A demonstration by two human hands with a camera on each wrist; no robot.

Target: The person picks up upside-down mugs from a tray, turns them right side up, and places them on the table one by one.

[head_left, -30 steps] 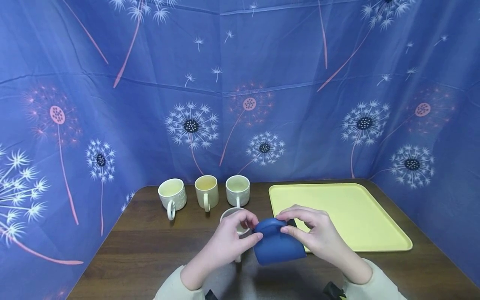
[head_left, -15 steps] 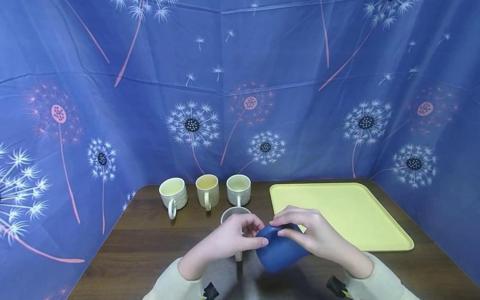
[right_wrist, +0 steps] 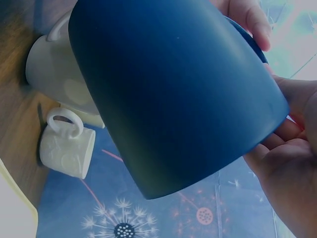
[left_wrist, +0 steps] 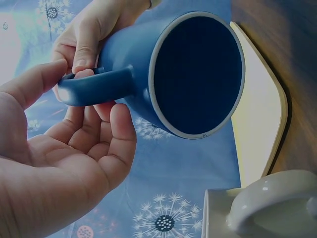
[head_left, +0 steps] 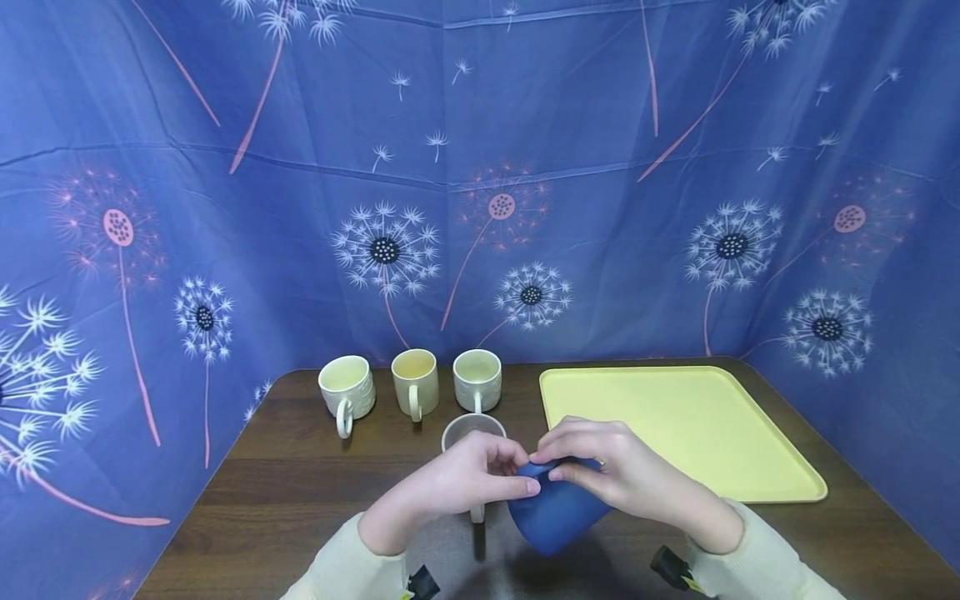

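Note:
A blue mug (head_left: 558,508) is held tilted above the table, its handle (left_wrist: 96,88) turned toward the hands. My left hand (head_left: 468,475) has its thumb and curled fingers around the handle. My right hand (head_left: 600,458) pinches the mug near the handle from the other side, its fingertips meeting the left hand's. In the left wrist view, one round end (left_wrist: 198,74) shows dark blue inside a pale ring. The smooth blue side fills much of the right wrist view. Partly hidden behind my left hand stands a pale mug (head_left: 474,427), its handle below.
Three cream mugs line the table's back: a left one (head_left: 347,392), a middle one (head_left: 417,383) and a right one (head_left: 477,379). A yellow tray (head_left: 690,433) lies at the right of the wooden table (head_left: 300,492). A blue dandelion-print cloth (head_left: 637,275) hangs behind.
The blue mug has tilted, its body swinging lower. My right hand has shifted a little left along it, closer to my left hand's fingertips.

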